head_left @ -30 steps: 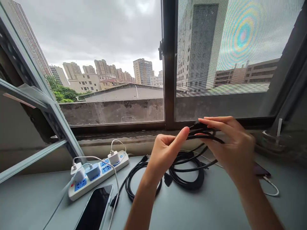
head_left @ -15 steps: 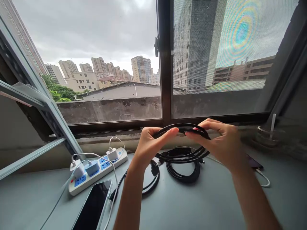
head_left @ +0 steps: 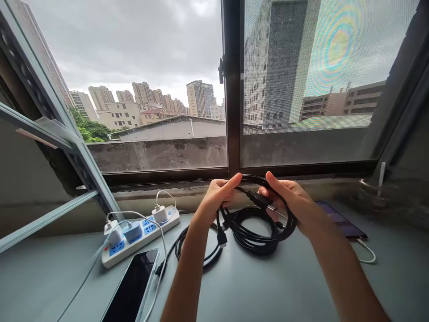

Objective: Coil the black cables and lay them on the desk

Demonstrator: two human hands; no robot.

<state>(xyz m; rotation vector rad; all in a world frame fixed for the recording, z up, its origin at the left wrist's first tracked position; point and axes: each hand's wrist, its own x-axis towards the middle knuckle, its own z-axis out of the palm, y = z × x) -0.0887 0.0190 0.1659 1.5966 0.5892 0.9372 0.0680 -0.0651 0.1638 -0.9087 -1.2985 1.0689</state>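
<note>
- Left hand (head_left: 216, 199): fingers pinched around one side of a looped black cable (head_left: 291, 223).
- Right hand (head_left: 291, 197): fingers curled onto the loop's other side, thumb across it.
- The black cable hangs above the bench (head_left: 254, 290), a black plug (head_left: 258, 200) between the hands.
- Below lie a round coil (head_left: 256, 248) and, left of it, another coil (head_left: 212, 264).
- A power strip (head_left: 144, 239) sits farther left.

Diffuse overcast daylight enters through the window (head_left: 233, 89); the desk (head_left: 254, 286) is dimmer. Concentric rainbow moiré overlies part of the screen mesh (head_left: 311, 85). Wide-angle distortion stretches the frame edges.
</note>
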